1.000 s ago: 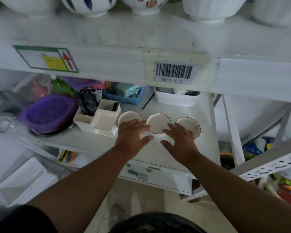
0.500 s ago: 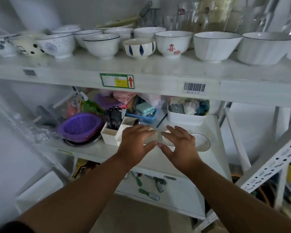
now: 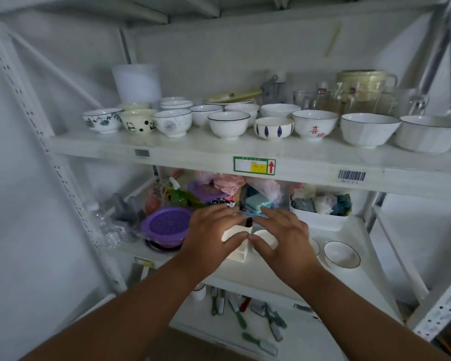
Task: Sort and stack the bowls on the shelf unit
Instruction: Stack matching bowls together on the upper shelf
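Observation:
Several white bowls stand in rows on the upper shelf (image 3: 219, 149): a floral bowl (image 3: 102, 120) at the left, a blue-striped bowl (image 3: 274, 127) in the middle, a red-lettered bowl (image 3: 315, 125) and two large bowls (image 3: 369, 129) at the right. On the lower shelf (image 3: 349, 280) a small rimmed dish (image 3: 342, 254) lies in plain view; two more are mostly hidden behind my right hand. My left hand (image 3: 211, 235) and right hand (image 3: 284, 238) hover side by side with spread fingers in front of the lower shelf, holding nothing.
A purple strainer (image 3: 167, 225), a white divided box (image 3: 236, 243), a white bin of cloths (image 3: 320, 209) and a water bottle (image 3: 102, 225) crowd the lower shelf. Glass jars and a mug (image 3: 362, 84) stand behind the bowls. Small knives (image 3: 245, 316) lie on the bottom shelf.
The view has tilted up, bringing the upper shelf of bowls fully into sight. Both hands lifted off the small dishes and now hover above them, still open.

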